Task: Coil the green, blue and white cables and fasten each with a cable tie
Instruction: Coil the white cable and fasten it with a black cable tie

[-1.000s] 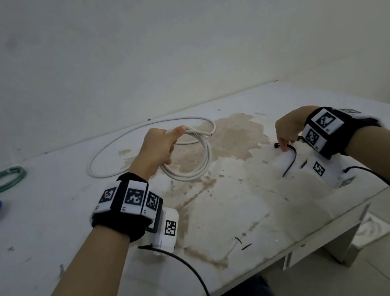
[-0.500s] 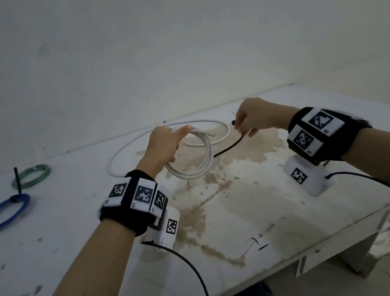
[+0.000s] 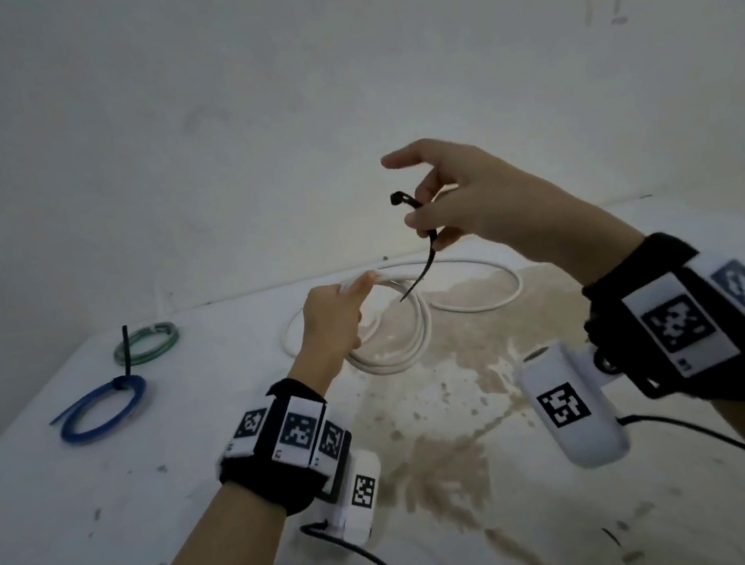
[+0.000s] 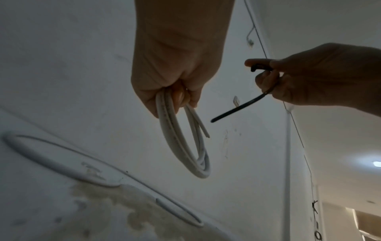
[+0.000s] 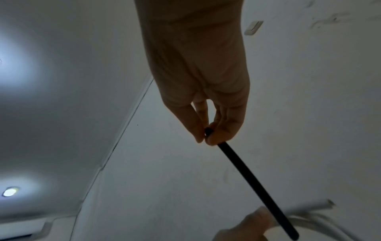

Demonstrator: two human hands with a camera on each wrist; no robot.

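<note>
White cable (image 3: 397, 336) first: my left hand (image 3: 331, 326) grips the top of its coiled loops, fingers curled round the bunched strands, and the coil hangs off the table (image 3: 106, 511) – the left wrist view shows one short end poking out of the bundle. The rest of that cable trails loose across the tabletop behind the coil, over a brown stain (image 3: 451, 415). Just above and right of it, my right hand (image 3: 469, 201) is raised, thumb and fingertips pinching a black cable tie (image 3: 425, 246) near its head end, index finger stretched out free. The tie's tail curves down and points at the coil, close to it but not touching. Further back on my left lies the blue cable (image 3: 101, 409), coiled and tied, and beyond it the green cable (image 3: 147, 345), also coiled – a black tie sticks straight up from it. Both sit near the wall (image 3: 331, 72), well apart from my hands.
</note>
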